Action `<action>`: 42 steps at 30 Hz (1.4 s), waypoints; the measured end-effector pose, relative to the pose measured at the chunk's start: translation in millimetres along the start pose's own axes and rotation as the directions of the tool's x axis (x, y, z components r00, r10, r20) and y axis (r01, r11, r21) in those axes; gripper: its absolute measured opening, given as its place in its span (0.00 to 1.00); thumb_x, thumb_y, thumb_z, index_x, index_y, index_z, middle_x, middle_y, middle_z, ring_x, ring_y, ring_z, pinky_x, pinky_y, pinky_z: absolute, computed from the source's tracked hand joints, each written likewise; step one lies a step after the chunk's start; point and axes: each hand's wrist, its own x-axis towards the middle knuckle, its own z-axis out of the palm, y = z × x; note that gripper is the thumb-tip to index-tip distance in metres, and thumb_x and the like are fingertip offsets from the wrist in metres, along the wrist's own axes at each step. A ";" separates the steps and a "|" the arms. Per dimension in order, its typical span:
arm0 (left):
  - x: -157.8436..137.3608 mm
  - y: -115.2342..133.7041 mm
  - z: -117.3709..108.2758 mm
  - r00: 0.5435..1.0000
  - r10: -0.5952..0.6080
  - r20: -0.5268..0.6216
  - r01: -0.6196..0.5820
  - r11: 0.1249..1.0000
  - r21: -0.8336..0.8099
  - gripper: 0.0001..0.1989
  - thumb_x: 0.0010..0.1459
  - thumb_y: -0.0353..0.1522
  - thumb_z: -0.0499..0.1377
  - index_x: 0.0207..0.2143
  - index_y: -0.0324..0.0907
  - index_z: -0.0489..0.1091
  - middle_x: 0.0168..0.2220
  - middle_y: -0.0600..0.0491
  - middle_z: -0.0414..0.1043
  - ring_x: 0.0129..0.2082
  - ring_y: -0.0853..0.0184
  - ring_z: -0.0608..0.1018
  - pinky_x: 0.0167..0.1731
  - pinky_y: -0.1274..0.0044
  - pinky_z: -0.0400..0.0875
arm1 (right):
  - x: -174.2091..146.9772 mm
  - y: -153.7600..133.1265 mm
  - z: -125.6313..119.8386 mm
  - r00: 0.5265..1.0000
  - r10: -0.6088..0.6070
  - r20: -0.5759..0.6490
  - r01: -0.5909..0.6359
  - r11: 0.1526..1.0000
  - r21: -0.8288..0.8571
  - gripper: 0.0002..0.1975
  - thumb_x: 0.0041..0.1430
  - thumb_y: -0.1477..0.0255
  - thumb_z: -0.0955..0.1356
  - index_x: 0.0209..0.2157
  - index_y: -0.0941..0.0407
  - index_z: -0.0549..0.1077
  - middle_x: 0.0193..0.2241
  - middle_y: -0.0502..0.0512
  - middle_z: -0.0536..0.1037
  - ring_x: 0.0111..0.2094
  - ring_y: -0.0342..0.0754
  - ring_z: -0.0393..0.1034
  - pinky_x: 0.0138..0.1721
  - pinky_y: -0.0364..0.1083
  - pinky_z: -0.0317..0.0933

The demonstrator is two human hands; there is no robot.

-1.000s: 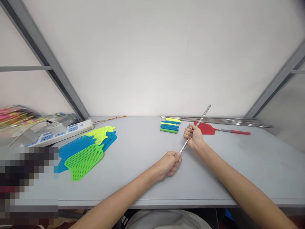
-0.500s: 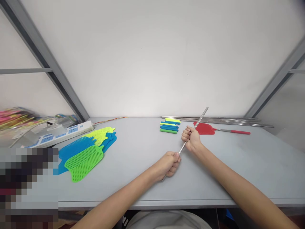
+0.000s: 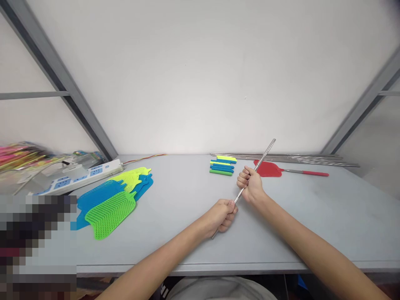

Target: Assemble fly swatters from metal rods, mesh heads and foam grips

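Note:
A thin metal rod (image 3: 265, 152) runs slantwise through both my fists above the grey table, its upper end pointing away to the right. My left hand (image 3: 225, 215) is wrapped round the lower part, and a short end pokes out below it. Farther up, my right hand (image 3: 250, 183) is closed round the same rod. Just behind the right hand lies a red fly swatter (image 3: 268, 168) with a metal shaft and red grip. Beyond the hands, a small pile of yellow, blue and green plastic handles (image 3: 221, 166) rests on the table.
Several metal rods (image 3: 312, 158) lie along the wall. To the left are overlapping fly swatter heads: green (image 3: 111, 214), blue (image 3: 101, 193) and yellow (image 3: 133, 177). Behind them sits a white power strip (image 3: 83, 175) and plastic-wrapped packages (image 3: 21, 160). A pixelated patch covers the lower left.
Both hands keep their hold on the rod. Its upper end has shifted slightly up and right, and the right hand has moved a little; the things on the table stay put.

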 end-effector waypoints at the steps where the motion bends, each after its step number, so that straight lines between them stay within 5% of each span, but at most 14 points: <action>1: -0.5 0.6 0.1 1.000 -0.002 0.002 0.002 1.000 0.004 0.14 0.51 0.42 0.45 0.22 0.41 0.52 0.15 0.63 0.39 0.12 0.80 0.42 0.09 0.84 0.34 | -0.9 0.0 0.1 1.000 -0.003 -0.003 0.003 1.000 0.002 0.12 0.49 0.74 0.58 0.17 0.57 0.48 0.09 0.40 0.45 0.09 0.33 0.36 0.07 0.35 0.33; 30: 1.3 2.9 2.3 0.999 -0.026 -0.033 0.026 1.000 -0.016 0.12 0.51 0.40 0.44 0.22 0.41 0.52 0.14 0.63 0.39 0.11 0.80 0.41 0.09 0.84 0.33 | -10.2 13.0 0.4 0.999 0.026 -0.024 -0.026 1.000 -0.013 0.12 0.48 0.74 0.59 0.16 0.57 0.48 0.09 0.40 0.44 0.09 0.33 0.35 0.07 0.35 0.33; 42: 3.7 8.9 0.5 0.995 -0.022 0.092 0.034 0.991 -0.126 0.15 0.51 0.43 0.44 0.24 0.40 0.56 0.16 0.61 0.43 0.12 0.80 0.46 0.10 0.84 0.38 | -1.2 -4.5 0.5 0.972 0.144 0.187 -0.133 0.989 -0.071 0.11 0.49 0.73 0.59 0.17 0.57 0.51 0.11 0.41 0.45 0.09 0.33 0.37 0.07 0.35 0.35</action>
